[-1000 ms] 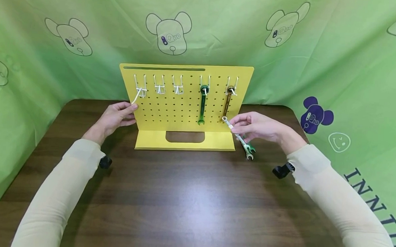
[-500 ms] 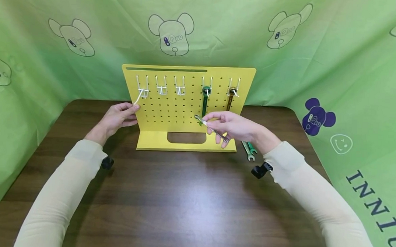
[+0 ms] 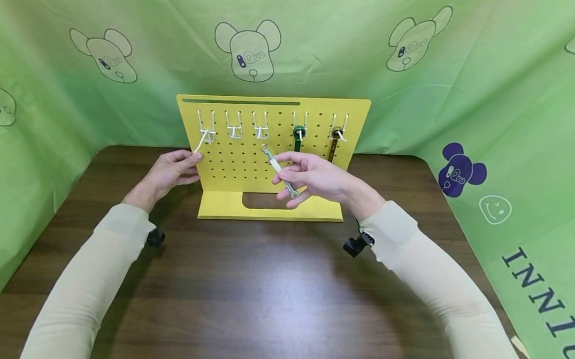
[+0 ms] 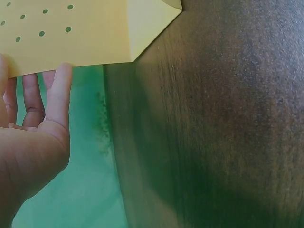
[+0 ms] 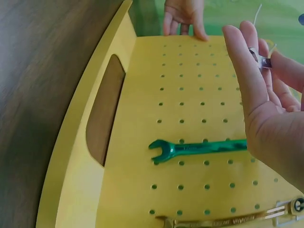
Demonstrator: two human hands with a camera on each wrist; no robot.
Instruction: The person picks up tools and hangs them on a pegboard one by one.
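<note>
Wrench (image 3: 275, 165), silver metal, ring end uppermost, tilted, pinched in the right hand (image 3: 318, 176). Held before the yellow perforated board (image 3: 221, 204), its ring just below the third white wire hook (image 3: 260, 133) from left in head view. Left hand (image 3: 169, 170) grips the board's left edge. Green metal wrench (image 5: 204, 147), gold-brown metal wrench (image 3: 334, 147) hang at right. Board stands on dark wood-grain desk (image 3: 244, 285); printed green curtain (image 3: 322, 36) behind.
</note>
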